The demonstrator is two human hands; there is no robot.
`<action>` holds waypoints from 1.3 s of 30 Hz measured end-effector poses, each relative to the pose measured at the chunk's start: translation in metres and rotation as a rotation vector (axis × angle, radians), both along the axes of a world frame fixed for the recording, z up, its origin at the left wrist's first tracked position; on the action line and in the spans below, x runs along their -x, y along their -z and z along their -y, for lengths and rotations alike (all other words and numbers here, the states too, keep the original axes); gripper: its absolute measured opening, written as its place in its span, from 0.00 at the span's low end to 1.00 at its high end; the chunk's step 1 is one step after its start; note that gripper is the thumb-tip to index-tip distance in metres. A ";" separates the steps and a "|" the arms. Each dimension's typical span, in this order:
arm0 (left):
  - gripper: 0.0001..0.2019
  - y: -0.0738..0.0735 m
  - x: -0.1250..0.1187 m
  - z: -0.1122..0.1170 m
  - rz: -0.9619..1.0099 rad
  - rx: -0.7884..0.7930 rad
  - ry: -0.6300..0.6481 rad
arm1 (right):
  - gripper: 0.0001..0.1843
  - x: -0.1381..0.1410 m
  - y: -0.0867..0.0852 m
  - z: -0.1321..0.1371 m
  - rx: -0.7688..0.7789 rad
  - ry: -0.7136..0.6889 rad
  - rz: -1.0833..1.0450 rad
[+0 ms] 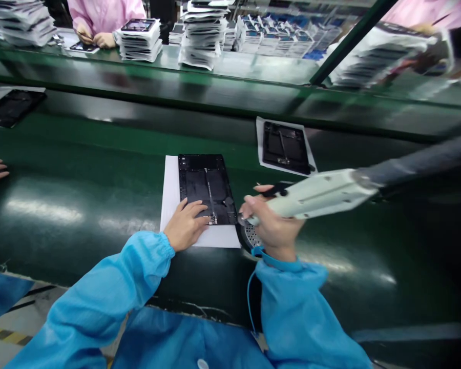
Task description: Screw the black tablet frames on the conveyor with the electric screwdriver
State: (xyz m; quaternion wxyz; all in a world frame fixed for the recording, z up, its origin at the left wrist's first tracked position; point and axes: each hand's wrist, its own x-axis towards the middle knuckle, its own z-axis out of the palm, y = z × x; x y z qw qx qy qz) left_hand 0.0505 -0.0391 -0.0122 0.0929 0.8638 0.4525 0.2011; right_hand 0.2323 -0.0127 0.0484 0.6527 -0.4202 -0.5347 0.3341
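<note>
Clearly mid-job: the left hand [184,225] lay flat, fingers spread, pinning the panel [205,184] on its sheet [171,189], while the right hand [271,225] was closed round the driver [318,193], tip at the panel's lower right edge — the fastening looked unfinished. Another panel [286,147] lay beyond on the belt [80,205].

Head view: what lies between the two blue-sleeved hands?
In the head view, a corner of the black panel, on its white sheet, lies between the left hand and the right hand gripping a driver.
</note>
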 end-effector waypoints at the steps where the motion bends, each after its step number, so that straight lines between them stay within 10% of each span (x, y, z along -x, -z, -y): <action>1: 0.12 0.000 0.000 0.001 0.005 -0.006 -0.013 | 0.11 -0.010 -0.002 0.000 -0.007 0.015 -0.033; 8: 0.14 -0.002 0.001 0.003 -0.013 -0.016 -0.137 | 0.12 -0.053 0.011 -0.002 0.005 0.107 -0.116; 39: 0.13 -0.002 0.011 0.002 0.001 -0.069 -0.081 | 0.10 -0.035 0.020 -0.011 0.059 0.049 -0.043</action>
